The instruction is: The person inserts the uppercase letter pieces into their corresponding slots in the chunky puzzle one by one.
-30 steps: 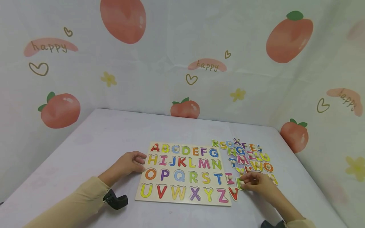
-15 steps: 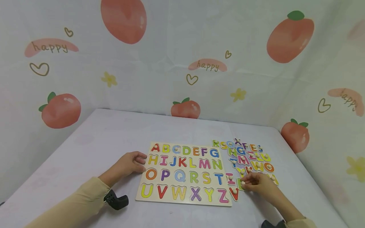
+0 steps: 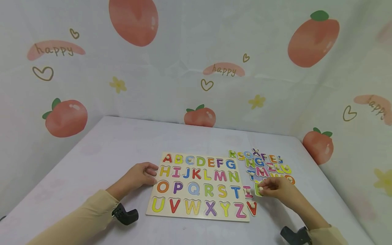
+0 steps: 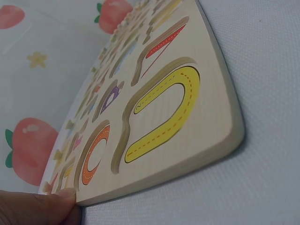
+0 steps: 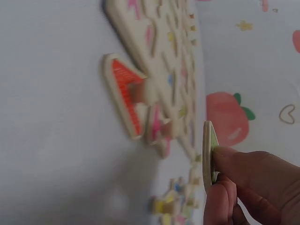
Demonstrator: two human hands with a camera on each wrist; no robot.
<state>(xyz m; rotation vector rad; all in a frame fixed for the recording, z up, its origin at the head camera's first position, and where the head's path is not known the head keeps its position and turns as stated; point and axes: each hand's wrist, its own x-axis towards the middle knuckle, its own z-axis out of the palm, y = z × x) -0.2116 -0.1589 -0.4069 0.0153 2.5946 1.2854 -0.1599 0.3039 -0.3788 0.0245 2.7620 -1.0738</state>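
A wooden alphabet puzzle board [image 3: 196,218] lies flat on the white table, with knobbed A, B and C pieces seated in its top row. My left hand [image 3: 141,175] rests at the board's left edge; in the left wrist view its thumb [image 4: 63,197] touches the rim near the orange O recess. My right hand [image 3: 278,189] pinches a green letter D piece [image 3: 257,189] by its knob, right of the board. In the right wrist view, that piece [image 5: 207,154] is held up edge-on between thumb and fingers, raised off the tabletop.
Loose knobbed letters lie to the board's right, including a pink I [image 3: 248,192], a red V [image 3: 252,208] and an orange O [image 3: 289,179]. My right hand covers several others. A peach-printed cloth backdrop [image 3: 171,92] stands behind the table.
My right hand has lifted the green D piece slightly up and away from the table, moving a little farther from me. My left hand and the board stay put.
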